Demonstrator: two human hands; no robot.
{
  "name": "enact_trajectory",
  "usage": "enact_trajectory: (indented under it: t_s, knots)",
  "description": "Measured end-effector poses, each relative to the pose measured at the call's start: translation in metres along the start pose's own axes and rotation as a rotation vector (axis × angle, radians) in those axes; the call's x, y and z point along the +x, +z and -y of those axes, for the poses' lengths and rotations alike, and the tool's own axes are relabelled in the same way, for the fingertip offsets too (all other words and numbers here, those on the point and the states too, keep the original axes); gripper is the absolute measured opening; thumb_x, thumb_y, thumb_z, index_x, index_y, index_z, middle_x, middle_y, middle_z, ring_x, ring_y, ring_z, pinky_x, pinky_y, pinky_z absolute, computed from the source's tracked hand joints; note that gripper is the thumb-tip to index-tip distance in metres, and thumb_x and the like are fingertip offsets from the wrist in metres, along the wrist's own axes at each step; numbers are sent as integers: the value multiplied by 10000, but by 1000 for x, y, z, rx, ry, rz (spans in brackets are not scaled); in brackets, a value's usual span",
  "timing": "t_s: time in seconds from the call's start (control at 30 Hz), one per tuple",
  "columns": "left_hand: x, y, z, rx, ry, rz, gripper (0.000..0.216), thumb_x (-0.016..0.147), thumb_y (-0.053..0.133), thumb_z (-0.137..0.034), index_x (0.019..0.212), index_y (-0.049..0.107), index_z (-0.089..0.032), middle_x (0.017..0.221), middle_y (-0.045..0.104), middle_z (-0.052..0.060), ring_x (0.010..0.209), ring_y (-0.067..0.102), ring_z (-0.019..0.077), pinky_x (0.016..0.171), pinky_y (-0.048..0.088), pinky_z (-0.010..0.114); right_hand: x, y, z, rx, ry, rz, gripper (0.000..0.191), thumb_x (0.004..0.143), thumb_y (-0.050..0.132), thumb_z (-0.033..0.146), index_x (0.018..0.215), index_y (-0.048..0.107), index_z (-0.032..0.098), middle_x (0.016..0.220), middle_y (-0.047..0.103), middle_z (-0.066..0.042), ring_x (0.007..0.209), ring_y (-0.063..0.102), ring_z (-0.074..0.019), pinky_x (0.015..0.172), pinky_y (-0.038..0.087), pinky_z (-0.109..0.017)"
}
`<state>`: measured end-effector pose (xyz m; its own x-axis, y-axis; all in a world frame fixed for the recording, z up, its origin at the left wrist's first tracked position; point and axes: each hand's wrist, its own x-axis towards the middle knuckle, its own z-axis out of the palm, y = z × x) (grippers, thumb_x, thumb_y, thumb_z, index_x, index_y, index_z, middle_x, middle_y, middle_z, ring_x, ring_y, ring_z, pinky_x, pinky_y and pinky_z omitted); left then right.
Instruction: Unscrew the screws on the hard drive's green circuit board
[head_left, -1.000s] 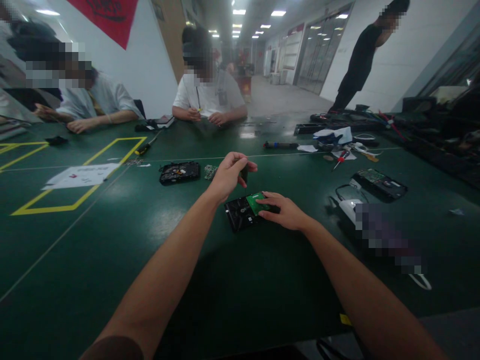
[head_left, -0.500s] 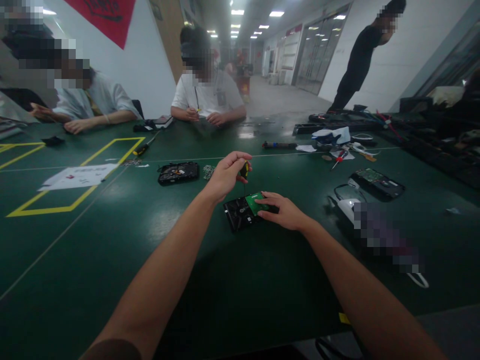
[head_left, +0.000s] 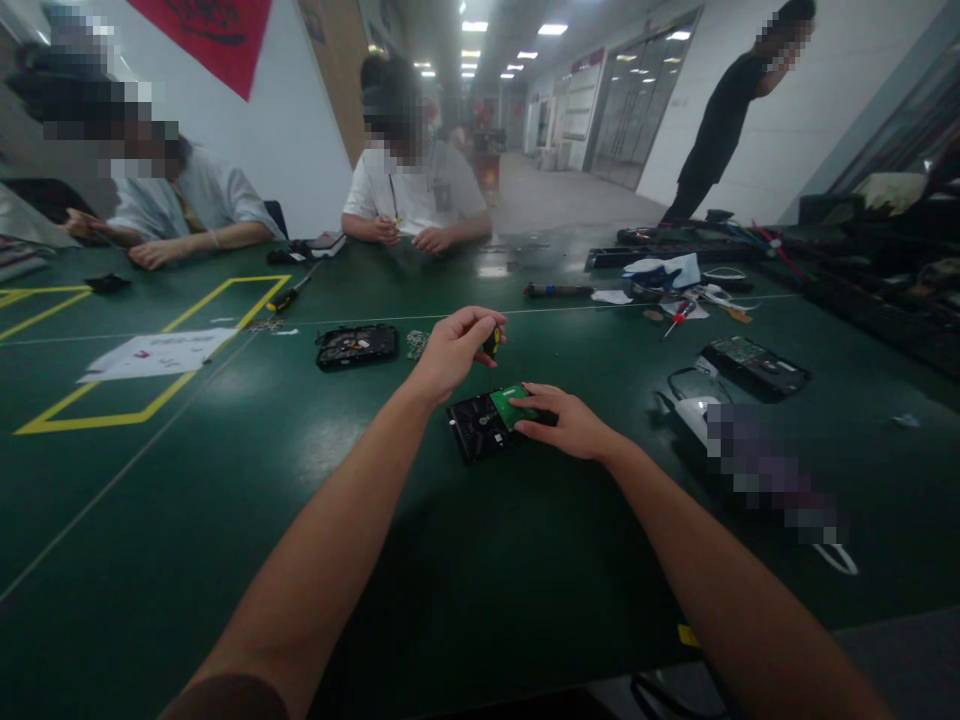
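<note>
A black hard drive (head_left: 480,427) with a green circuit board (head_left: 510,405) lies on the green table (head_left: 225,480) in front of me. My left hand (head_left: 454,352) is closed around the handle of a small screwdriver (head_left: 490,342), held upright with its tip down on the drive. My right hand (head_left: 566,422) lies flat on the drive's right side, fingers stretched over the green board, pressing it down.
A second opened drive (head_left: 357,345) lies to the left, a third (head_left: 754,364) to the right. A red screwdriver (head_left: 679,318), cloths and cables sit at the far right. A paper sheet (head_left: 154,352) lies in yellow floor-tape markings. Two people sit opposite; another stands at the back right.
My left hand's fingers have shifted slightly around the screwdriver handle, staying in the same place. My right hand and the drive have not moved.
</note>
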<state>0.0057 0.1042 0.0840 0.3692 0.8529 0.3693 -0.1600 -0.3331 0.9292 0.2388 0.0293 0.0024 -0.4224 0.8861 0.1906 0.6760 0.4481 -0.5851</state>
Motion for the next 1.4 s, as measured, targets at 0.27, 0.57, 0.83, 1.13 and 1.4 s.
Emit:
enact_trajectory:
  t_s: [0.27, 0.57, 0.83, 1.13, 1.4]
  knots:
    - [-1, 0, -2, 24, 14, -41, 217, 954, 665, -354, 1030, 720, -158, 958, 703, 81, 873, 681, 166, 572, 605, 220, 0, 0, -1, 0, 5, 4, 539, 933, 664, 602, 1400, 671, 334, 1590, 507, -92, 1484, 448, -322, 1225, 327, -568]
    - [-1, 3, -1, 27, -22, -133, 212, 900, 755, -358, 958, 695, -163, 899, 686, 64, 770, 658, 141, 577, 626, 246, -1, -2, 4, 27, 18, 0, 516, 924, 680, 592, 1382, 681, 355, 1592, 507, -69, 1485, 443, -334, 1222, 319, -597]
    - [-4, 3, -5, 1, -38, -8, 270, 937, 687, -377, 1097, 736, -165, 1004, 728, 89, 940, 708, 192, 535, 597, 209, 0, 0, 1, 24, 2, -5, 516, 927, 681, 584, 1381, 685, 339, 1585, 514, -91, 1482, 450, -323, 1227, 319, -569]
    - [-3, 2, -4, 12, -28, -34, 234, 943, 680, -372, 1055, 739, -175, 969, 729, 82, 882, 706, 173, 561, 608, 220, -1, -1, 4, 18, 21, -2, 515, 927, 677, 592, 1382, 682, 349, 1591, 508, -77, 1479, 454, -324, 1225, 322, -577]
    - [-2, 5, 2, 79, 15, -108, 265, 869, 786, -399, 960, 693, -169, 849, 684, 47, 731, 650, 130, 560, 616, 228, -1, -1, 4, 27, 24, -4, 511, 927, 675, 595, 1380, 682, 359, 1590, 510, -65, 1488, 440, -328, 1227, 313, -593]
